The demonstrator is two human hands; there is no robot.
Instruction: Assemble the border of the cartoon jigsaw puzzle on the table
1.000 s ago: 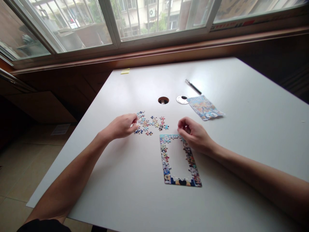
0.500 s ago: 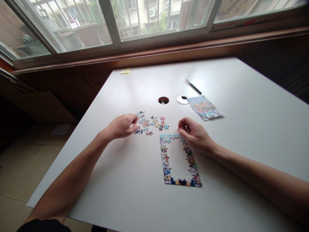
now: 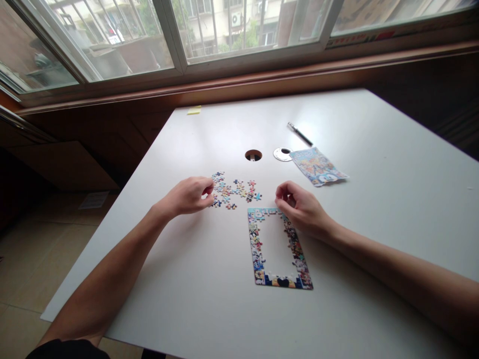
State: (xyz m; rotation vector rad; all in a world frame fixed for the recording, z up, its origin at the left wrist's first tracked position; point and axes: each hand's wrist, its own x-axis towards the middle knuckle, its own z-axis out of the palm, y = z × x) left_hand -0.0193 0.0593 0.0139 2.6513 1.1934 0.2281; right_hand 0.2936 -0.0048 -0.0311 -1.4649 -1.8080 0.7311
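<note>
Loose jigsaw pieces [image 3: 225,190] lie scattered on the white table [image 3: 187,299]. At their left edge is my left hand [image 3: 189,195], its fingers curled in and the thumb close to them; whatever might be between the fingertips is hidden. Nearer to me lies a jigsaw border [image 3: 259,259], joined into an upright rectangle around bare table. My right hand [image 3: 305,207] hovers or rests at the border's top right corner and covers part of it. Its fingers are bent against the thumb, and I cannot make out anything held in them.
A crumpled picture sheet [image 3: 316,167] lies right of a round metal grommet cover [image 3: 281,154]. Behind it is a black pen [image 3: 300,134]. A round cable hole [image 3: 253,155] opens in the table. A yellow sticky note [image 3: 194,110] marks the far left edge, below the window.
Both hands stay almost where they were. My left hand has shifted only very slightly at the edge of the loose pieces. The border has not moved.
</note>
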